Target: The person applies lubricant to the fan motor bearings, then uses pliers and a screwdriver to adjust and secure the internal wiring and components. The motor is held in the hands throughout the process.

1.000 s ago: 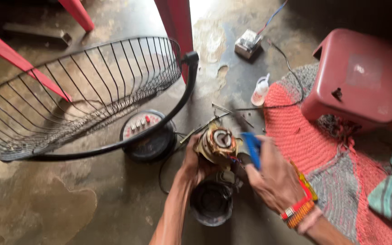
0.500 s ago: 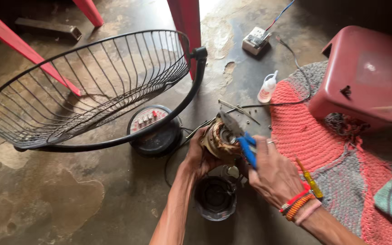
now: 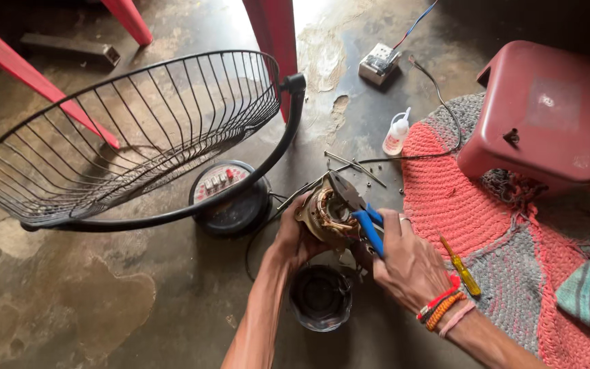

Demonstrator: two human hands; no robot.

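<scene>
The left hand wraps its fingers around one fan motor, its copper windings showing, held just above the concrete floor. The right hand is closed on one pair of blue-handled pliers, whose black nose lies against the motor's top. Just below the hands stands one dark round housing cup, open upward; what lies inside is too dark to tell. One yellow-handled screwdriver lies on the pink and grey woven mat beside the right wrist. Left of the motor sits one round black fan base with a pale button panel, and one black wire guard tilts over it. Farther up stand one small white squeeze bottle, one white wired box and one red plastic stool.
</scene>
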